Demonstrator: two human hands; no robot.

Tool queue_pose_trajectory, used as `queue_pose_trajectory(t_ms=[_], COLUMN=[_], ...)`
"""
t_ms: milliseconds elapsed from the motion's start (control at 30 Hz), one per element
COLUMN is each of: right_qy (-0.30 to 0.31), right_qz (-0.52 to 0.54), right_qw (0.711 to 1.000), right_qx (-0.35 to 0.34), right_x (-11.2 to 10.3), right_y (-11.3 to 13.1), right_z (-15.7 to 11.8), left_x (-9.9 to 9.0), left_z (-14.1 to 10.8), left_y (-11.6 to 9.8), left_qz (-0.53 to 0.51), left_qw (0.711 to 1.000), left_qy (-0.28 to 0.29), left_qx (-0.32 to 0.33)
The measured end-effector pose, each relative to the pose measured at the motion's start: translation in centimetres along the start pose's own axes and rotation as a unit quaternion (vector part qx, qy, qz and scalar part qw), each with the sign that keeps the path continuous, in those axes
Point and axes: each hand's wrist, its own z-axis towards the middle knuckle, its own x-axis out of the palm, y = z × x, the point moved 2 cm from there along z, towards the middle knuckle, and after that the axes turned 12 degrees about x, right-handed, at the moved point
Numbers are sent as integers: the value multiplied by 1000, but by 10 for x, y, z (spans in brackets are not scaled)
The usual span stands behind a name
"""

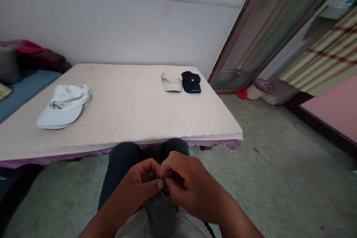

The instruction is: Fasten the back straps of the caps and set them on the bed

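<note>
Close to my lap, my left hand (145, 180) and my right hand (189, 182) meet with fingertips pinched together. Between them is a narrow dark strap-like end of a dark grey cloth item (160, 208), perhaps a cap. Its lower part rests against my light-coloured clothing, and my fingers hide much of the strap. Ahead, a white cap (67, 102) with dark letters on its front lies at the left, seemingly stacked on another brim. Toward the back right, a beige cap (171, 81) sits beside a navy cap (191, 81).
A low surface under a cream cloth (134, 108) spans the front, with purple fabric (231, 144) at its edge. My knees touch or nearly touch it. A blue cushioned seat (30, 85) is at left; a lined bin (259, 87) stands right, near a sliding door (245, 44).
</note>
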Motion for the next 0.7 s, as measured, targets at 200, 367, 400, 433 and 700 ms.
queue_pose_trajectory(t_ms=[200, 367, 400, 433, 700], right_qy=[2, -3, -1, 2, -3], right_qz=[9, 33, 41, 50, 106], right_qw=[1000, 999, 999, 998, 991], right_qx=[10, 15, 18, 24, 77], right_x=[-1, -2, -1, -1, 1], right_y=[0, -3, -3, -4, -10], right_z=[0, -1, -1, -1, 2], left_x=[1, 0, -1, -1, -4], left_z=[0, 2, 3, 3, 5], left_y=[0, 1, 2, 2, 6], left_qz=[7, 15, 15, 18, 9], left_qw=[1000, 1000, 1000, 999, 999], left_qy=[-15, -25, -26, -28, -50], left_qx=[7, -1, -1, 0, -3])
